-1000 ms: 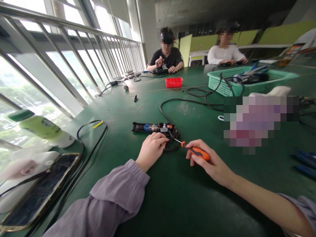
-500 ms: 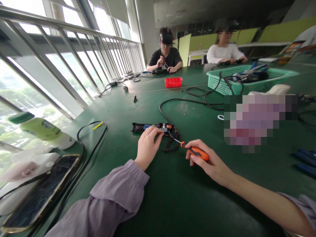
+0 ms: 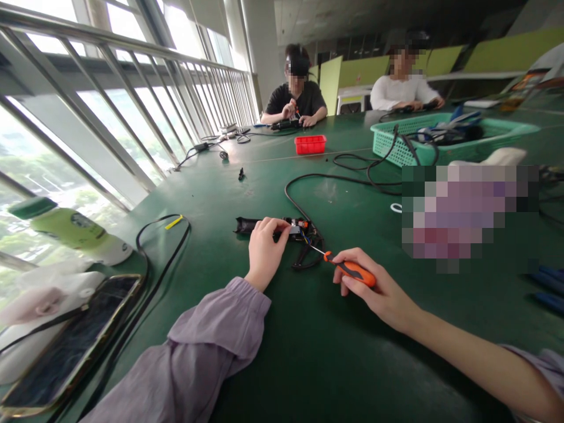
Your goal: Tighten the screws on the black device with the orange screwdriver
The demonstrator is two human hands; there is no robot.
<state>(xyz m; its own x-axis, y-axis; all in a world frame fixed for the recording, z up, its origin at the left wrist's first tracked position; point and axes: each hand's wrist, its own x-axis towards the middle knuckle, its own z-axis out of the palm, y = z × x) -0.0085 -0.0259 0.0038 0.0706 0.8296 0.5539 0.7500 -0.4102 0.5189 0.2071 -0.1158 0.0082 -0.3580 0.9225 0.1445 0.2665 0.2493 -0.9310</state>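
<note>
An opened corded device with a black housing (image 3: 247, 225), apparently a power tool, lies on the green table with its inner parts and coloured wires showing. My left hand (image 3: 267, 249) is over its middle, thumb and fingers closed on a small grey part (image 3: 294, 230); the fingers hide some of the insides. In my right hand (image 3: 374, 286) is a screwdriver (image 3: 356, 272) with an orange and black handle. Its thin shaft points up and left to the wires at the device's right end. Whether the tip touches anything is too small to tell.
A black cable (image 3: 294, 201) runs from the device toward a green basket (image 3: 399, 150) of tools. Beyond stand a red tray (image 3: 310, 145) and a small black piece (image 3: 241, 174). Left are a bottle (image 3: 73, 232), a phone (image 3: 74, 346) and a strap. Two people sit across the table.
My left hand has shifted slightly up and right along the device, with its fingers more tightly bent. The screwdriver in my right hand stays almost in place.
</note>
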